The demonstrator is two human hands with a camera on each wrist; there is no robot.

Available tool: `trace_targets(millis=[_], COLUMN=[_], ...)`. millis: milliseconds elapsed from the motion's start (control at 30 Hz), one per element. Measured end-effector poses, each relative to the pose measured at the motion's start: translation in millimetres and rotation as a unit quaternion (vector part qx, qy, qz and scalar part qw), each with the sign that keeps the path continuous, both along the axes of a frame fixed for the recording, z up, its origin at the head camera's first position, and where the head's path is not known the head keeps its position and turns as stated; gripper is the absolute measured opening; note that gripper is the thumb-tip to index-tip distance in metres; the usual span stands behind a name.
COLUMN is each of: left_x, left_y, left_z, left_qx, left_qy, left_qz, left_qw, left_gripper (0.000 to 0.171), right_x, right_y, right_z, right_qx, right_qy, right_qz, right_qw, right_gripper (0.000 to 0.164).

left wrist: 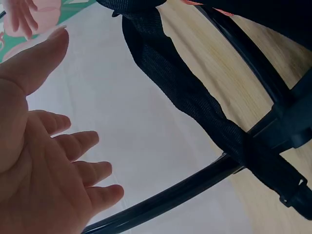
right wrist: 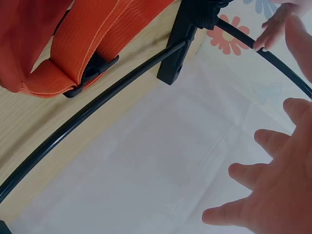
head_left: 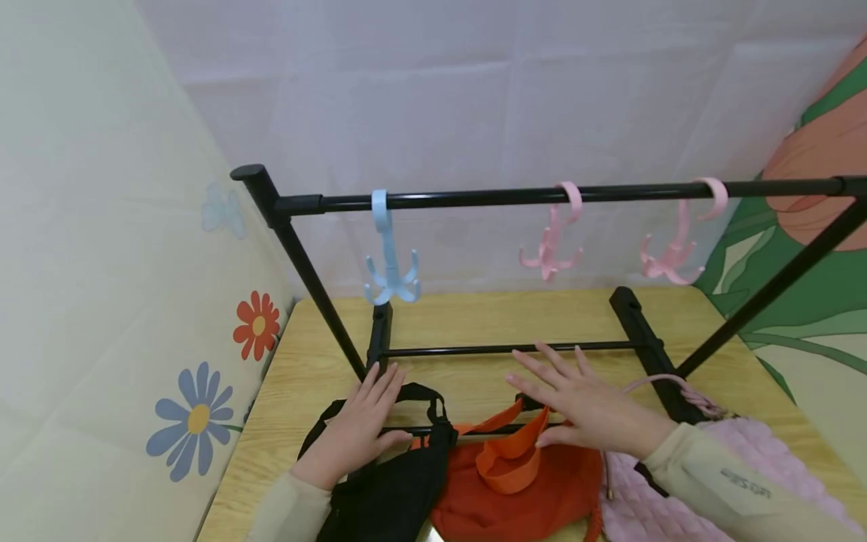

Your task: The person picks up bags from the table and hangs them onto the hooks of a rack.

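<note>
My left hand point(head_left: 359, 429) is held over a black bag point(head_left: 389, 500), fingers extended and thumb spread out. In the left wrist view, the bag's black strap point(left wrist: 180, 87) runs past that hand, with a gap between them. Over an orange bag point(head_left: 521, 500) my right hand point(head_left: 582, 406) hovers palm down, its fingers spread wide and holding nothing. The bag's orange strap point(right wrist: 83, 39) with a black buckle point(right wrist: 92, 73) lies to one side of it. A pink quilted bag point(head_left: 633, 500) lies at the right, partly hidden under the right sleeve.
A black rack stands on the wooden table point(head_left: 501, 316), its top bar point(head_left: 474, 198) spanning the view. From it hang a light blue hook point(head_left: 390, 263) and two pink hooks, one near the middle point(head_left: 549, 248) and one further right point(head_left: 672, 256). A lower bar point(head_left: 474, 350) crosses behind the bags.
</note>
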State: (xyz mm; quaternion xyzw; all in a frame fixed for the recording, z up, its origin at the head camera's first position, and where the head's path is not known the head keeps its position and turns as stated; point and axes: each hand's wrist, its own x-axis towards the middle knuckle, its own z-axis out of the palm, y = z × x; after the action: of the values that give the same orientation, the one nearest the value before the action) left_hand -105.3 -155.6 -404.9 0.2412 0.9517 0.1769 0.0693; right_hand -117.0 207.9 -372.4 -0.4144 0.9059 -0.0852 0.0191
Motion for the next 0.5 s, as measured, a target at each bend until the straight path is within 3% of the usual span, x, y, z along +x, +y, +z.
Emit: trace_targets(millis=[333,500], left_x=[-3.1,-5.2], left_y=[1,4], left_z=[-10.0,-14.7], left_qx=[0.018,0.013], left_qy=[-0.056,-0.061], left_qz=[0.015,0.017], left_qw=[0.9981,0.9979], left_gripper=[0.082,0.082], right_x=[1.2,2.7], right_y=[-10,-14], right_z=[-1.8,-5.7], right_qx=[0.013,0.007], right_qy=[0.0,0.007], right_qz=[0.001,0.0], right_qw=[1.0,1.0], right_gripper=[0.091,0.091])
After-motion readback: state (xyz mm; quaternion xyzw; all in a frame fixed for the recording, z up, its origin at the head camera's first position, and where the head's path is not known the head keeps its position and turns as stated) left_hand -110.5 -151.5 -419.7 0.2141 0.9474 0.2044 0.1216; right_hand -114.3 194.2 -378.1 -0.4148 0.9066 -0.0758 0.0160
